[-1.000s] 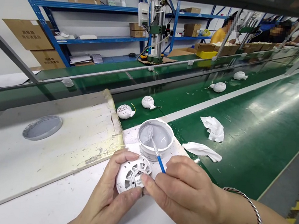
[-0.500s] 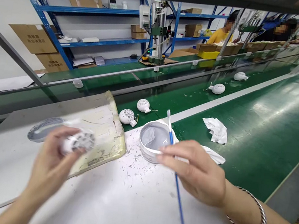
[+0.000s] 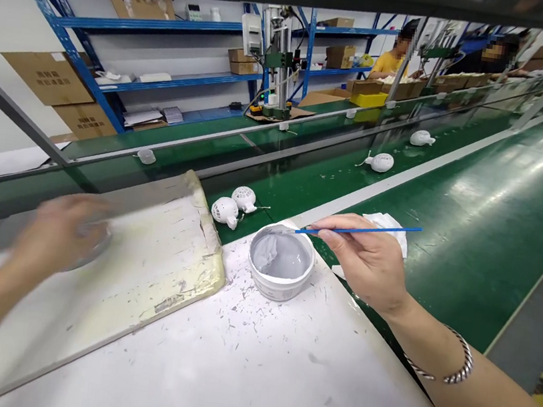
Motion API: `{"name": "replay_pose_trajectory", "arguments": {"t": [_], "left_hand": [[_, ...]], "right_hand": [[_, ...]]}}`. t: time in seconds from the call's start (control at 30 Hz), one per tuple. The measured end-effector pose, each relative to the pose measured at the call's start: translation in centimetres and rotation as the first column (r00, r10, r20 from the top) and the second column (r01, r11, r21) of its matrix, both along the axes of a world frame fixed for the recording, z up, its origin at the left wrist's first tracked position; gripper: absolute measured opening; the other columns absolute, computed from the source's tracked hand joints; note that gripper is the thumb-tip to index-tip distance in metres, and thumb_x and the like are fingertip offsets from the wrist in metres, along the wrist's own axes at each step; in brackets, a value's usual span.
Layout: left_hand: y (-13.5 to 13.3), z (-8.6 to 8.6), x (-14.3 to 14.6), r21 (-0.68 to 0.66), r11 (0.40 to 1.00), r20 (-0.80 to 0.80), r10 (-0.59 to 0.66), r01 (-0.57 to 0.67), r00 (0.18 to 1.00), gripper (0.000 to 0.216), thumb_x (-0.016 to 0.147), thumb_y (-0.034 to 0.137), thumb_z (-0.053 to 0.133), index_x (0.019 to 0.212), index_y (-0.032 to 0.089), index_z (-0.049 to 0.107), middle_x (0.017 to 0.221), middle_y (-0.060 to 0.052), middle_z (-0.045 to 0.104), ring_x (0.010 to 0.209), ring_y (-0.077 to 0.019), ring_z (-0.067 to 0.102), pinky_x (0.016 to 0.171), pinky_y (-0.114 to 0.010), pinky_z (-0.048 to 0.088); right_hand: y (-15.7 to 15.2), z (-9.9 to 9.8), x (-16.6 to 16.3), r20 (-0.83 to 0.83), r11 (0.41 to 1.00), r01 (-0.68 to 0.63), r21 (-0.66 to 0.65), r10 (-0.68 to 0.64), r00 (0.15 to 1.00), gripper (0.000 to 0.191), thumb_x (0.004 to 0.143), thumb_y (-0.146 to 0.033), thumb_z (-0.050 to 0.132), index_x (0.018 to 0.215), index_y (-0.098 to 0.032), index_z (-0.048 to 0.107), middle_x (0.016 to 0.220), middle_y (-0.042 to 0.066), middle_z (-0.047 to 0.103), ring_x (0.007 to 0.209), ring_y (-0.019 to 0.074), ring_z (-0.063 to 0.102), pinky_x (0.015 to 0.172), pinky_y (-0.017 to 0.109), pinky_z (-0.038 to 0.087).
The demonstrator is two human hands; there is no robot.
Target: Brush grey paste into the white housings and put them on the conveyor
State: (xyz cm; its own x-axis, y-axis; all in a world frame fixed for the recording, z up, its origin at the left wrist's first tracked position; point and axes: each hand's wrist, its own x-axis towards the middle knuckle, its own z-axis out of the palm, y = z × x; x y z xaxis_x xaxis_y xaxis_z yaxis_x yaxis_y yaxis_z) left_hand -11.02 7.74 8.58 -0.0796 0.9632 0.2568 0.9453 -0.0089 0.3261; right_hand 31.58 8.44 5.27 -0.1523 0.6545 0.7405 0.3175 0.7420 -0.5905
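**R hand** (image 3: 364, 264): raised, just beyond tub, wrist slightly bent, forearm entering from lower R; twisted metal bangle (image 3: 446, 363) on wrist.
**R fingers** (image 3: 334, 238): closed in pen-type grip on thin blue brush (image 3: 363, 230).
**Brush pos.:** near-horizontal, tip pointing L, at tub's far rim; bristle contact w/ rim unclear.
**L hand** (image 3: 63, 231): out over cream board (image 3: 149, 281), arm entering from L edge, heavily motion-blurred.
**L fingers** (image 3: 90, 222): spread/closure and any held item not readable due to blur.
**Tub** (image 3: 277, 290): white, round, open, on white worktop (image 3: 237, 374), holding grey paste (image 3: 279, 255).
**Board edge:** just L of tub, resting on worktop.
**White perforated housings** (image 3: 225, 212): two together on green conveyor belt (image 3: 475, 192), just past tub, not touching either hand; two more farther along belt, well apart.
**White rag** (image 3: 390, 223): on belt, partly behind R hand.
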Motion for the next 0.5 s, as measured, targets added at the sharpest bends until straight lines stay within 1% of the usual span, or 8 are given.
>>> {"name": "replay_pose_trajectory", "arguments": {"t": [0.03, 0.1, 0.13, 0.2, 0.27, 0.37, 0.43, 0.5], "left_hand": [[1.4, -0.8, 1.9, -0.032, 0.992, -0.063, -0.120, 0.118, 0.991, 0.018, 0.083, 0.032, 0.053, 0.097, 0.024, 0.062, 0.131, -0.002, 0.054, 0.127, -0.0329, 0.039, 0.109, -0.054, 0.026], [4.3, -2.3, 5.8, -0.153, 0.922, -0.136, -0.376, 0.356, 0.917, 0.023, 0.084, 0.027, 0.051, 0.099, 0.027, 0.068, 0.132, -0.001, 0.056, 0.129, -0.0270, 0.041, 0.110, -0.043, 0.030], [5.5, -3.0, 7.5, -0.198, 0.882, -0.159, -0.459, 0.428, 0.874, 0.026, 0.083, 0.024, 0.051, 0.100, 0.028, 0.070, 0.130, -0.001, 0.059, 0.128, -0.0261, 0.043, 0.109, -0.041, 0.032], [7.7, -3.9, 10.2, -0.258, 0.826, -0.190, -0.552, 0.501, 0.812, 0.031, 0.082, 0.018, 0.048, 0.100, 0.026, 0.071, 0.131, -0.004, 0.058, 0.129, -0.0271, 0.043, 0.107, -0.043, 0.033], [9.4, -4.4, 11.8, -0.293, 0.803, -0.205, -0.582, 0.518, 0.787, 0.033, 0.082, 0.015, 0.047, 0.103, 0.023, 0.071, 0.136, -0.008, 0.054, 0.130, -0.0292, 0.041, 0.107, -0.046, 0.033], [11.2, -5.0, 12.7, -0.345, 0.788, -0.175, -0.587, 0.510, 0.790, 0.031, 0.081, 0.016, 0.056, 0.110, 0.020, 0.066, 0.138, -0.011, 0.051, 0.131, -0.0303, 0.039, 0.106, -0.050, 0.034], [11.9, -5.3, 13.1, -0.366, 0.794, -0.121, -0.558, 0.486, 0.821, 0.030, 0.081, 0.020, 0.064, 0.111, 0.017, 0.064, 0.137, -0.011, 0.050, 0.129, -0.0306, 0.040, 0.104, -0.053, 0.034], [12.4, -5.6, 13.4, -0.354, 0.821, -0.038, -0.492, 0.449, 0.870, 0.027, 0.081, 0.025, 0.066, 0.106, 0.016, 0.064, 0.134, -0.010, 0.051, 0.128, -0.0309, 0.041, 0.103, -0.056, 0.034]], "right_hand": [[0.0, -0.1, 0.0, -0.002, 0.999, -0.003, -0.036, 0.003, 1.000, 0.012, 0.089, -0.017, 0.061, 0.093, -0.023, 0.070, 0.091, 0.001, 0.072, 0.086, 0.0166, 0.067, 0.078, 0.031, 0.054], [0.1, -0.3, 0.1, -0.007, 0.996, -0.018, -0.088, 0.017, 1.000, 0.009, 0.088, -0.019, 0.062, 0.090, -0.022, 0.070, 0.090, 0.001, 0.072, 0.085, 0.0160, 0.067, 0.077, 0.030, 0.055], [0.1, -0.4, 0.1, -0.010, 0.995, -0.030, -0.100, 0.029, 1.000, 0.009, 0.088, -0.019, 0.062, 0.090, -0.022, 0.070, 0.091, 0.001, 0.072, 0.085, 0.0155, 0.068, 0.077, 0.029, 0.055], [0.3, -0.5, 0.1, -0.013, 0.992, -0.060, -0.114, 0.059, 0.998, 0.011, 0.089, -0.017, 0.061, 0.091, -0.021, 0.070, 0.092, 0.000, 0.072, 0.086, 0.0141, 0.068, 0.079, 0.027, 0.055], [0.4, -0.6, 0.0, -0.004, 0.989, -0.091, -0.115, 0.091, 0.996, 0.013, 0.089, -0.014, 0.059, 0.093, -0.020, 0.070, 0.094, 0.000, 0.072, 0.087, 0.0132, 0.068, 0.081, 0.025, 0.055], [0.5, -0.7, -0.1, 0.022, 0.989, -0.115, -0.093, 0.118, 0.993, 0.014, 0.089, -0.012, 0.058, 0.092, -0.018, 0.071, 0.094, 0.001, 0.072, 0.086, 0.0125, 0.068, 0.081, 0.023, 0.055], [0.6, -0.7, -0.2, 0.043, 0.990, -0.116, -0.076, 0.120, 0.992, 0.015, 0.089, -0.012, 0.058, 0.091, -0.018, 0.071, 0.093, 0.002, 0.072, 0.085, 0.0125, 0.069, 0.080, 0.022, 0.055], [0.6, -0.8, -0.2, 0.054, 0.991, -0.109, -0.071, 0.113, 0.992, 0.015, 0.089, -0.011, 0.058, 0.090, -0.018, 0.071, 0.092, 0.002, 0.072, 0.085, 0.0129, 0.069, 0.080, 0.023, 0.055]]}}
